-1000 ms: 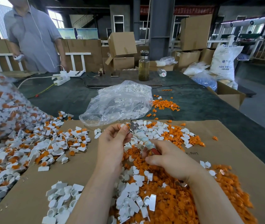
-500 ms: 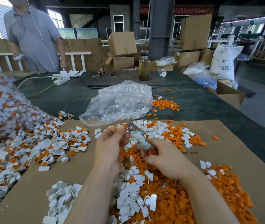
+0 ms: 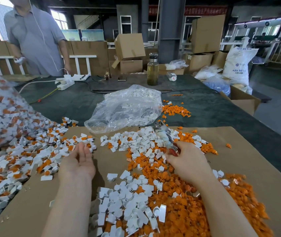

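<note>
Half a second ago both hands met at the tip of the tool, the left pinching a small piece against it. Now they are well apart. The left hand has swung out to the left and lies palm up with loose fingers over the cardboard, right at the edge of the heap of joined pieces, white with orange showing in them. It seems to hold nothing, though the fingertips are blurred and a piece could be leaving them.

The right hand has hardly moved. It keeps its grip on the red handle of the tool, whose taped shaft and metal tip point up and away over the loose white caps. The orange plugs lie heaped under and around that wrist.

This looks like the end of one round: a piece pressed together and tossed onto the finished heap. The left hand is free to fetch a fresh cap and plug. A clear plastic bag with more white parts lies beyond on the green table.
</note>
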